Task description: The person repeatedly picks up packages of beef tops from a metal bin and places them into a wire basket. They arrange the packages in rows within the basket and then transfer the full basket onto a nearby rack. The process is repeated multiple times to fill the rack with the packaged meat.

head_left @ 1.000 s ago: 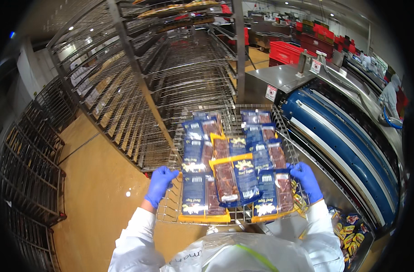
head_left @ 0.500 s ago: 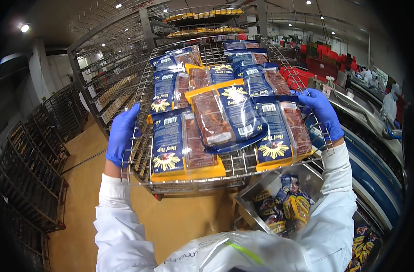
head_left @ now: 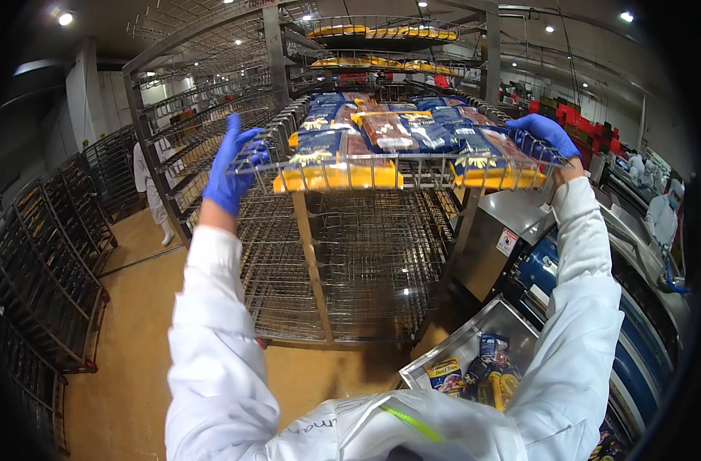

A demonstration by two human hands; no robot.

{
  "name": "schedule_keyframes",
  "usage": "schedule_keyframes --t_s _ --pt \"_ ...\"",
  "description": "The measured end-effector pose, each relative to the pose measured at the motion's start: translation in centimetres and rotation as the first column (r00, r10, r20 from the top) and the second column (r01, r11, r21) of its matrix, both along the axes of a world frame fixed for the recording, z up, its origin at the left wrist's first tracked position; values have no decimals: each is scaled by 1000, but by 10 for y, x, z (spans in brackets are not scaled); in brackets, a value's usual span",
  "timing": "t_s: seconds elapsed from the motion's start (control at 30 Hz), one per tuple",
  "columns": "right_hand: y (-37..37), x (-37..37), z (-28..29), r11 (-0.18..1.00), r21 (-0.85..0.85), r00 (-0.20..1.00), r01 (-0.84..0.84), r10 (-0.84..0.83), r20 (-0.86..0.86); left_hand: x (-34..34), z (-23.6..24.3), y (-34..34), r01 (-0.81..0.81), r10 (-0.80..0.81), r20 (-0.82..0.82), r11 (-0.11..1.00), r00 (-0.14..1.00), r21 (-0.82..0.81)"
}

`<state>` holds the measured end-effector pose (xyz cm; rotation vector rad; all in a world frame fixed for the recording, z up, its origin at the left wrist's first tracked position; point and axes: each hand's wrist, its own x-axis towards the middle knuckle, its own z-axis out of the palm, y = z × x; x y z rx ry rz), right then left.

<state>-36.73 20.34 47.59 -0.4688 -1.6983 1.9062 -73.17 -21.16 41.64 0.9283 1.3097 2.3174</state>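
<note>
The left hand (head_left: 231,170) and right hand (head_left: 548,137) clasped the tray (head_left: 263,164) by opposite sides; uneven support risked tilting it and sending overlapping packs (head_left: 387,132) sliding off.

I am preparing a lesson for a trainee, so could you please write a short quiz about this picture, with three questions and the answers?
1. Choose one. The left hand and the right hand hold the wire tray at:
A) opposite sides
B) the same side
C) the far edge only

2. True or false? Both hands wear white gloves.

3. Open question. Where is the metal bin, seen from the wire tray?

Key:
1. A, opposite sides.
2. False; the gloves are blue.
3. Below it, toward the right of the picture.
</note>
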Motion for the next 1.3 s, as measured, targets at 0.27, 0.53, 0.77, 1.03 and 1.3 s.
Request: schedule_keyframes --t_s 0.27,0.53,0.77,1.03,1.3 --pt "23 -11 13 978 200 995 67 -81 63 180 -22 109 -483 823 -483 307 -298 820" --pt "80 43 -12 991 122 981 50 -72 182 135 9 185 -558 529 -646 343 -551 756" --pt "55 44 -119 952 85 941 295 -305 150 67 12 263 -543 489 -606 283 -627 790" --pt "0 10 -217 959 156 932 236 -269 242 -5 12 323 -611 421 -717 378 -556 696" --pt "-45 -121 -252 946 322 949 25 -124 289 -27 6 337 -718 243 -905 550 -350 426"
